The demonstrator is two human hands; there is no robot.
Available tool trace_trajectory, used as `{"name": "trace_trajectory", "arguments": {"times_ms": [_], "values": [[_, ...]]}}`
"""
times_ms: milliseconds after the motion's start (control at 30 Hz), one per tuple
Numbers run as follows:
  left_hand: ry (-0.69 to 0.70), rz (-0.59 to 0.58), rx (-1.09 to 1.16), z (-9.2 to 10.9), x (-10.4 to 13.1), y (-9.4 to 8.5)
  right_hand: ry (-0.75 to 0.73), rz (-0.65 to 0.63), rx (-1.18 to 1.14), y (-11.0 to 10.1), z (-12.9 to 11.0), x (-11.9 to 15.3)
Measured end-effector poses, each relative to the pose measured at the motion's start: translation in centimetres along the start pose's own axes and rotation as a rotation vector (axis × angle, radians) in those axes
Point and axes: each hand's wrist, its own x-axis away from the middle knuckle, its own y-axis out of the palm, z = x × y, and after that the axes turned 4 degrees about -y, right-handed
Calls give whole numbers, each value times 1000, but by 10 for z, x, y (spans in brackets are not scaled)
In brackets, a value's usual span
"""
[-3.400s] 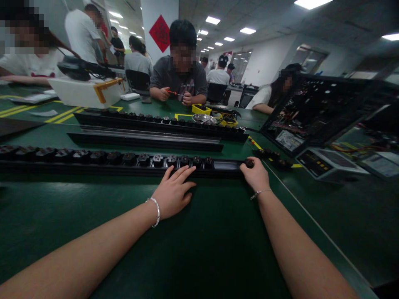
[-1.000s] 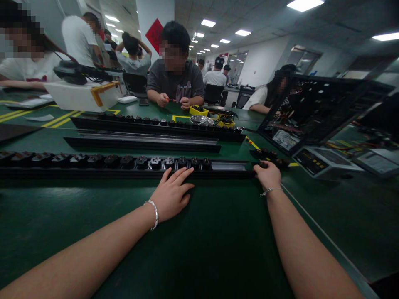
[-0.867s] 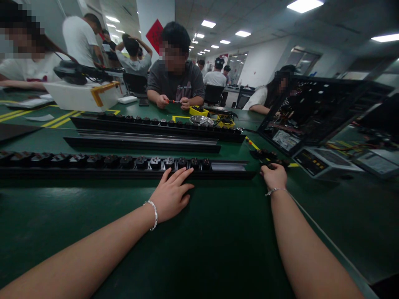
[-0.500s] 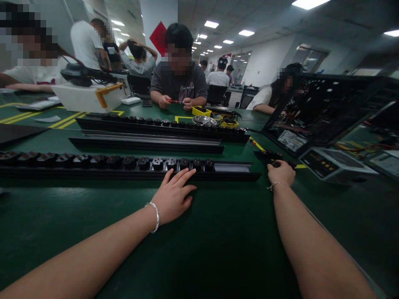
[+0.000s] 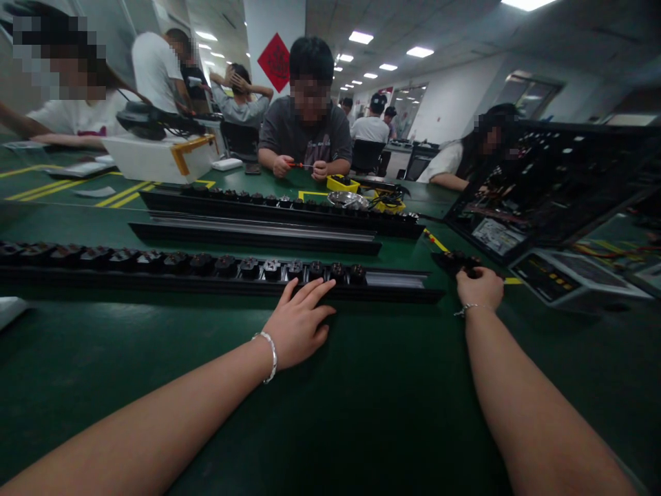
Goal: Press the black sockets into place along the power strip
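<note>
A long black rail point(image 5: 403, 295) lies across the green table, with a row of black socket-like modules point(image 5: 225, 265) set along it. Its right end shows a bare pale channel. My left hand point(image 5: 298, 324) is spread, palm down, with its fingertips on the rail's near edge just below the modules. To the right of the rail, my right hand point(image 5: 481, 288) has its fingers curled at a small pile of black parts point(image 5: 459, 260). Whatever those fingers grip is hidden behind them.
Beyond the rail lie another black rail point(image 5: 258, 238) and a filled one point(image 5: 289, 209). An open black computer case point(image 5: 558, 186) and a boxy metal unit point(image 5: 578, 279) stand at right. Across the table, a person point(image 5: 310, 131) holds a red-handled screwdriver near yellow bins point(image 5: 342, 184).
The whole view has shifted slightly, so everything appears farther right, and a white object enters at the left edge. Both hands keep nearly the same places relative to the rail and the pile.
</note>
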Motion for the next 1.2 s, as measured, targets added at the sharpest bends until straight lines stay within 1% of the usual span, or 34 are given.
{"name": "trace_trajectory", "arguments": {"times_ms": [100, 167, 233, 300, 433, 467, 533, 600, 633, 733, 833, 1200], "values": [[0, 1, 10, 0, 0, 1, 64, 121, 23, -9, -10, 6], [0, 6, 20, 1, 0, 1, -8, 189, 19, -16, -22, 13], [2, 9, 28, 1, -1, 0, -132, 214, 5, -24, -40, 24], [3, 8, 33, 1, -1, 0, -264, 160, -22, -30, -65, 40], [3, 5, 35, 1, -2, 0, -542, -87, -123, -34, -120, 85], [4, 6, 35, 1, -2, 0, -586, -151, -151, -33, -133, 96], [7, 10, 31, 1, -2, 1, -587, -238, -198, -28, -152, 117], [7, 18, 28, 2, -2, 2, -553, -293, -204, -22, -163, 131], [5, 22, 27, 2, -2, 3, -547, -307, -182, -19, -166, 136], [1, 35, 27, 3, -2, 4, -542, -280, -130, -14, -169, 144], [3, 41, 27, 3, -2, 4, -542, -251, -132, -13, -168, 143], [0, 27, 27, 3, -2, 2, -557, -239, -147, -11, -165, 139]]}}
